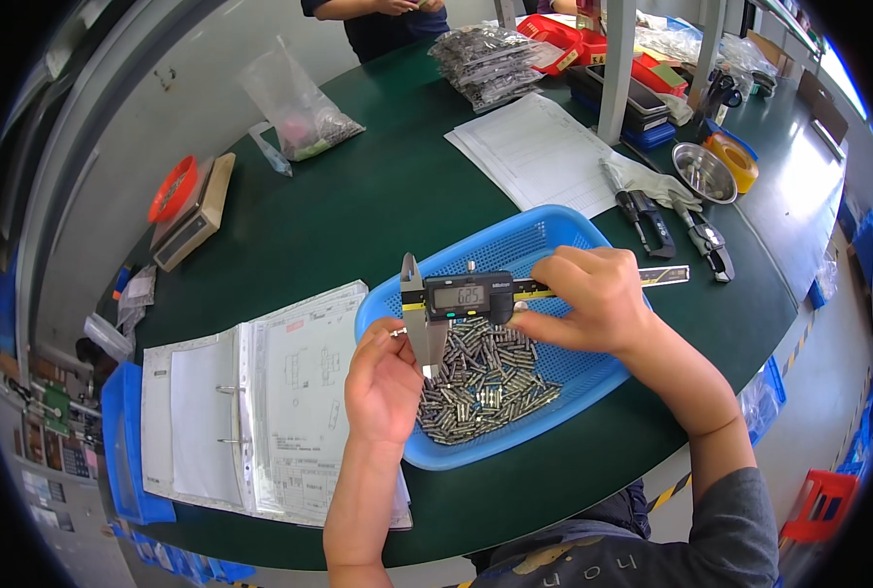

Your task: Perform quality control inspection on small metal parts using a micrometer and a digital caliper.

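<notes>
As the head view showed, the right hand (593, 302) gripped a black-and-silver digital caliper (471, 296) by its beam, while the left hand (386, 390), nearer the caliper's jaws, pinched a small silvery metal piece (398, 332) just left of them. Its visible end lay roughly sideways; fingers hid the rest, and contact was unclear. Below the caliper, a blue perforated plastic basket (593, 367) held partly covered slender metal pins (485, 382).
</notes>
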Tool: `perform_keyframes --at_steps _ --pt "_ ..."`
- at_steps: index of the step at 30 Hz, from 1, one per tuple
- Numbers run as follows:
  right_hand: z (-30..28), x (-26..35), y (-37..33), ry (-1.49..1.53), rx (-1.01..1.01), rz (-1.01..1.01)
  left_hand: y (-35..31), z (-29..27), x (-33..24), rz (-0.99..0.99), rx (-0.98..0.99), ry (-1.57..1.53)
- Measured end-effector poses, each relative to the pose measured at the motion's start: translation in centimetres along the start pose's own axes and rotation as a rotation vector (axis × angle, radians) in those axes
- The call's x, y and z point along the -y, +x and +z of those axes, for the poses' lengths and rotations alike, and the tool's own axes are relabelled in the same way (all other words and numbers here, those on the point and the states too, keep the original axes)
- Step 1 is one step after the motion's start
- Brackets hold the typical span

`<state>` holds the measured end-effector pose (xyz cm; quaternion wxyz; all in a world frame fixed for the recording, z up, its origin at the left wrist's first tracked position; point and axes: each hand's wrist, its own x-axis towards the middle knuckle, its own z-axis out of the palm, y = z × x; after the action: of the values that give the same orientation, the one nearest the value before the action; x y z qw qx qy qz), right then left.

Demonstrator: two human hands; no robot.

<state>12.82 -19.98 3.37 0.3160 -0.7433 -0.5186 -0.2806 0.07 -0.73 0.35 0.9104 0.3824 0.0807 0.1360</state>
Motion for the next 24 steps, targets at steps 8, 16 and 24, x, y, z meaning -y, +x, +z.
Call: perform_keyframes --at_steps 8,16,24 --pt "0.5 -0.2 0.1 0.011 -0.047 0.025 0.1 -0.5 0.1 -0.003 0.007 -0.032" --pt "-0.3 0.5 0.6 -0.035 -0.046 -0.218 -0.1 -0.3 -0.2 0.023 -0.03 -0.093" --pt "0.1 0.0 0.5 0.048 0.083 -0.272 -0.2 -0.8 -0.1 0.064 0.072 -0.121"
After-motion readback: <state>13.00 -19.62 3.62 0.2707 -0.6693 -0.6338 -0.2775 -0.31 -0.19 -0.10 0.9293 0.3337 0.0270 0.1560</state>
